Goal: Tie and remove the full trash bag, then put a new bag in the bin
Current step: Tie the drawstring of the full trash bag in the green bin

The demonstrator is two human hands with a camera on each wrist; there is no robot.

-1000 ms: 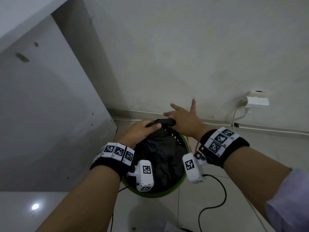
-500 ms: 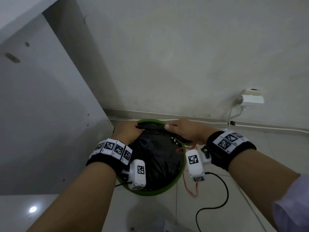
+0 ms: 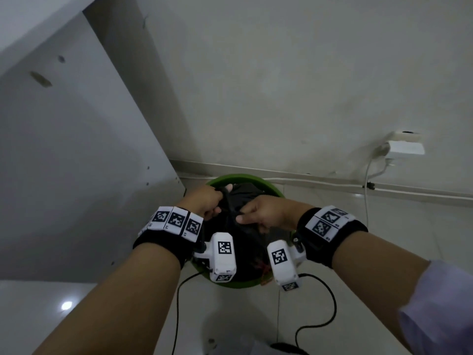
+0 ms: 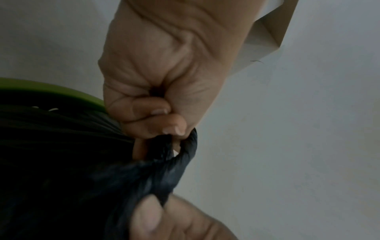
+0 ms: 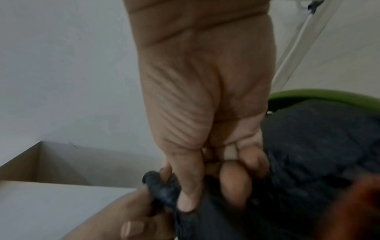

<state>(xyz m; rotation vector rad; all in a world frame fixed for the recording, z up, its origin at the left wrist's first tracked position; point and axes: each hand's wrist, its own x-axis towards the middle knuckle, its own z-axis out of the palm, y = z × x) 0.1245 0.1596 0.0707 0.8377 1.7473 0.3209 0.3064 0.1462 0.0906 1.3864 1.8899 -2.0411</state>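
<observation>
A black trash bag (image 3: 245,196) fills a round green bin (image 3: 245,178) on the floor by the wall. My left hand (image 3: 208,202) grips a twisted strand of the bag's top (image 4: 183,152), fingers curled round it. My right hand (image 3: 261,213) grips the gathered plastic beside it (image 5: 164,190), thumb pressing down. Both hands meet over the bin's middle. The green rim shows in the left wrist view (image 4: 61,92) and in the right wrist view (image 5: 320,95). The bag's contents are hidden.
A white cabinet side (image 3: 76,162) stands close on the left. A wall socket with a white adapter (image 3: 404,147) and its cable (image 3: 367,190) sit at right. A black cable (image 3: 330,303) loops on the tiled floor near me. Something red (image 3: 265,274) pokes out at the bin's near edge.
My right hand went from spread fingers to gripping the bag's top. Both hands drew nearer me and closer together over the bin, pulling the twisted plastic between them.
</observation>
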